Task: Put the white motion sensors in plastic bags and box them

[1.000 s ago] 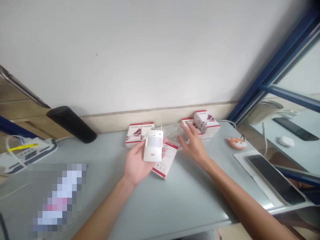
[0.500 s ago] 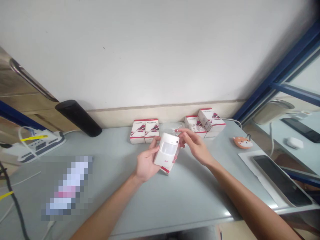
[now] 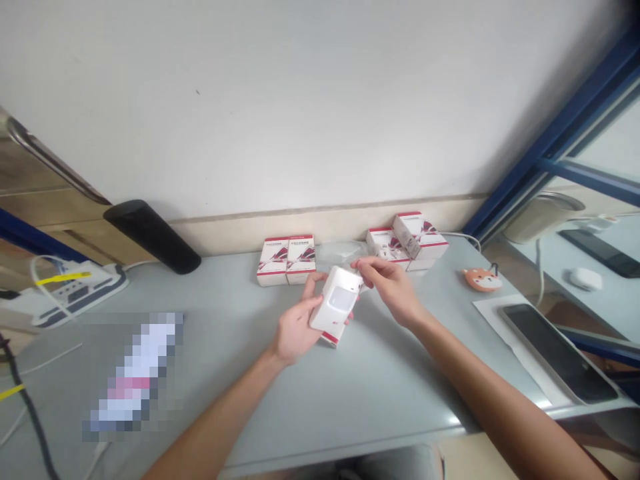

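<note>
My left hand [image 3: 296,327] holds a white motion sensor [image 3: 337,301] from its left side, thumb on the front edge and fingers behind. The sensor is tilted, with its pale lens window facing me and a small red mark below. At its top right corner my right hand [image 3: 393,287] has thumb and forefinger pinched together on the sensor's thin antenna, which the fingertips mostly cover. Beneath the sensor a white and red box [image 3: 330,339] lies on the table, largely hidden by the sensor and my left hand.
Two printed boxes [image 3: 287,261] stand near the wall, with several more boxes [image 3: 407,241] to their right and a clear plastic bag [image 3: 343,253] between. A black cylinder [image 3: 153,237] and a power strip [image 3: 80,293] are left. An orange case [image 3: 483,279] and a phone [image 3: 557,353] lie right.
The sensor has tilted further to the right in my left hand. My right fingertips have come down closer to its top corner, and less of the antenna shows. The view has shifted slightly.
</note>
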`<state>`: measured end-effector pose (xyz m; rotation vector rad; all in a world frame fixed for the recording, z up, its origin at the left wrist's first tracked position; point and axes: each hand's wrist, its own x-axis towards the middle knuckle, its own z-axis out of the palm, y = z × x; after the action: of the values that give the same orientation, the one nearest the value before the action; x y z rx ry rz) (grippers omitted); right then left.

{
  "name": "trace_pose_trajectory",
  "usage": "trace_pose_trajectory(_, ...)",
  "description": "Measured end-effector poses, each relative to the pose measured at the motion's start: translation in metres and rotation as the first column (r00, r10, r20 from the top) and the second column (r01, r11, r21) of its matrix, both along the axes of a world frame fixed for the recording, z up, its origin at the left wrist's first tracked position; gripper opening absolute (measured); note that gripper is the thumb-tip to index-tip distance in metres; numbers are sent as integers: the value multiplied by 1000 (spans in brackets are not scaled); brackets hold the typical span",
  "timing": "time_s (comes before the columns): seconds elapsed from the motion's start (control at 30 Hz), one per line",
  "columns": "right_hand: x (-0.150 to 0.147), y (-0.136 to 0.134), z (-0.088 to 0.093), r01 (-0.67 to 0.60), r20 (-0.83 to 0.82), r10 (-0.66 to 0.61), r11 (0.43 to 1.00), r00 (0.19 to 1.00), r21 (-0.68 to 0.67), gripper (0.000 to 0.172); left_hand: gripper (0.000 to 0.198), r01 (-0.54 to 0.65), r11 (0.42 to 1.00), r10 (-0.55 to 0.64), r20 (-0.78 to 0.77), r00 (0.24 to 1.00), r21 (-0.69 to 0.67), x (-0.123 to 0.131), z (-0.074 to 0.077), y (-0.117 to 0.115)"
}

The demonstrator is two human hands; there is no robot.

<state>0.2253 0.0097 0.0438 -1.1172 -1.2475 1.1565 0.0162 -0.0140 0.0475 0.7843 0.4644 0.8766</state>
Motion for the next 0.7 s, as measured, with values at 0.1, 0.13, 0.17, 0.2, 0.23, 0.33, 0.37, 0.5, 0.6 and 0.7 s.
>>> trace_pose_trajectory(0.1,0,-1,1,4,3,-4,1000,1000,7,31,35,-26,1000,26,10,1000,-7,0,-1,-1)
trace_pose_trajectory(0.13,-1,-1,2,8,5,-8,1000,1000,9,31,35,-27,1000,27,10,1000,-3,0,-1,-1)
trace_pose_trajectory(0.17,-1,-1,2,12,8,-12,1000,1000,14,31,35,-24,1000,24,6,1000,6,0,-2,0)
trace_pose_trajectory(0.2,-2,-1,3,18,9,-18,1000,1000,18,31,36,-19,1000,19,0,1000,16,0,-3,0)
trace_pose_trajectory(0.23,-2,-1,3,22,13,-23,1000,1000,21,31,38,-12,1000,12,-5,1000,26,0,-4,0)
trace_pose_trajectory(0.33,-2,-2,4,57,19,-58,997,998,42,30,40,11,999,-10,-12,1000,53,0,-8,1)
trace_pose_trajectory(0.37,-2,-2,4,81,20,-82,995,996,56,29,39,20,998,-19,-15,1000,58,0,-9,2)
trace_pose_trajectory(0.5,6,2,3,225,-2,-226,967,974,122,27,35,59,996,-57,-21,998,69,-1,-9,2)
trace_pose_trajectory(0.6,19,9,4,323,-69,-316,935,946,144,28,33,117,992,-116,-33,993,55,-3,-4,4)
trace_pose_trajectory(0.7,36,21,6,415,-185,-386,896,904,158,30,31,217,976,-215,-73,974,31,-9,1,9)
